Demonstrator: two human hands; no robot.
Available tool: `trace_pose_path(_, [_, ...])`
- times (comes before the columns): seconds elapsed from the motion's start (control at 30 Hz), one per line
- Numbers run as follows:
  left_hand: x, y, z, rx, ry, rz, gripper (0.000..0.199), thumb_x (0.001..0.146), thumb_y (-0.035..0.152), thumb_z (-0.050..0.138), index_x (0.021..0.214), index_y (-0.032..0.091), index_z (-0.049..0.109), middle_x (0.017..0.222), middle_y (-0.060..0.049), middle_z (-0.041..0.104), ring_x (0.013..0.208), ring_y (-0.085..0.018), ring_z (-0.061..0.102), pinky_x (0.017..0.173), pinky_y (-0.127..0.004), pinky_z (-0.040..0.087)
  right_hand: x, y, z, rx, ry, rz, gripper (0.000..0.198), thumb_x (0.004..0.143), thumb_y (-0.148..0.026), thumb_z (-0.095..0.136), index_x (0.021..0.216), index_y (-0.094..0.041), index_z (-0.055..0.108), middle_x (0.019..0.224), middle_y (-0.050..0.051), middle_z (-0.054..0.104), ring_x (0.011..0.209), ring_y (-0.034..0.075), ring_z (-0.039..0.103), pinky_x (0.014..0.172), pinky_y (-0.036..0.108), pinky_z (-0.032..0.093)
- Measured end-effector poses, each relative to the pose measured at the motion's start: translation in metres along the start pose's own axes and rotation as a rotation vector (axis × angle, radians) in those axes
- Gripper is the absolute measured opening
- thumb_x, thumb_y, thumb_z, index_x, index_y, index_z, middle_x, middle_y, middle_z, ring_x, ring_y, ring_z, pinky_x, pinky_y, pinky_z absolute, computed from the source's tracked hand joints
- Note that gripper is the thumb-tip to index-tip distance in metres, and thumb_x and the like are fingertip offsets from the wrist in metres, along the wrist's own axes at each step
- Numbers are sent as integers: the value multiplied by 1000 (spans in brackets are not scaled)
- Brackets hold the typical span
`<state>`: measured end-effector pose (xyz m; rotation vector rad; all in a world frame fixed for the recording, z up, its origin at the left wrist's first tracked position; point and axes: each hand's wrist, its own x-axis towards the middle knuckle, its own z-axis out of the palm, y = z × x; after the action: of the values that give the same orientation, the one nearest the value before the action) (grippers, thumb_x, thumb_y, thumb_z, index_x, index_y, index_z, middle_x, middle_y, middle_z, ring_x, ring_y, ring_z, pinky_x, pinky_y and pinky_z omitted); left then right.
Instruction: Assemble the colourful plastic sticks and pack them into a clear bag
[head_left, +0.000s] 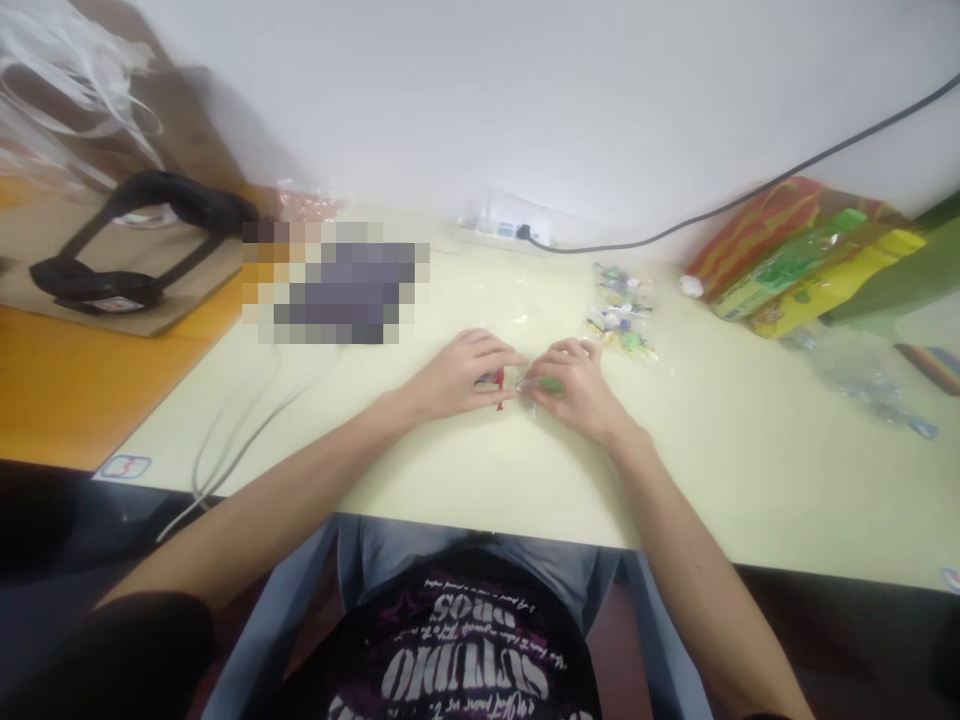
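Note:
Both hands meet above the pale table, close in front of me. My left hand [466, 375] curls its fingers and thumb around a small red and blue piece [500, 388], whose kind I cannot make out. Just to the right, my right hand [574, 385] has its fingertips closed on a small green piece [551, 384], with something thin and whitish at its tips. The fingers partly cover both pieces, and the fingertips of the two hands nearly touch. Beyond the right hand lie several small colourful pieces in clear wrapping [622, 312].
A power strip [502, 225] with a black cable stands against the wall. Bottles and bright packages, including a yellow bottle [832, 285], lie at right beside crumpled clear plastic [862, 385]. To the left are a pixelated dark object [349, 290], pale cables and a black padded frame [105, 280].

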<state>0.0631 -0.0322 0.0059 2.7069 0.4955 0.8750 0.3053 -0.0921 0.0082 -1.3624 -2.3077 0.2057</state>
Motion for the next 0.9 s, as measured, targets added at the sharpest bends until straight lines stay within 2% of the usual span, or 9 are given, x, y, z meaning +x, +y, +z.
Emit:
trace_pose_path(0.1, [0,2,3,2,-9,27,44,94,35,74,137,29,64,120,-7,72,113,-25,63,103,-45,48,3,-3,8,-5,36,2,13,98,-30,65,91,-25,75,96,5,78,109,28,57,102,50,26])
trace_pose_path(0.23, [0,2,5,5,21,25,52,92,30,76,142,31,59,123,-7,71,114,-25,62,104,-45,48,5,-13,10,3,133,58,18,99,-32,61,87,-24,73,89,5,76,105,27,59,102,49,29])
trace_pose_path(0.4, [-1,2,7,23,100,26,44,96,21,69,138,30,62,119,-7,72,111,-23,64,102,-43,49,7,-26,5,101,224,172,19,98,-36,62,85,-25,70,94,5,75,103,27,62,100,46,38])
trace_pose_path(0.57, [-2,2,8,10,151,31,34,99,23,65,133,31,66,113,-6,75,106,-22,67,99,-42,51,9,-31,8,221,229,201,19,98,-38,60,88,-26,72,96,6,75,98,26,64,100,45,42])
trace_pose_path(0.73, [-2,0,8,15,171,19,31,101,23,62,131,29,67,112,-7,74,105,-21,67,97,-42,52,8,-32,7,205,205,178,21,101,-38,56,96,-26,72,100,6,76,103,27,62,102,48,39])
trace_pose_path(0.9, [-2,-5,7,25,279,-47,23,101,24,61,121,25,72,113,-8,74,108,-22,69,99,-41,54,5,-24,4,3,201,117,24,102,-38,53,95,-26,73,114,7,72,114,30,54,103,53,31])
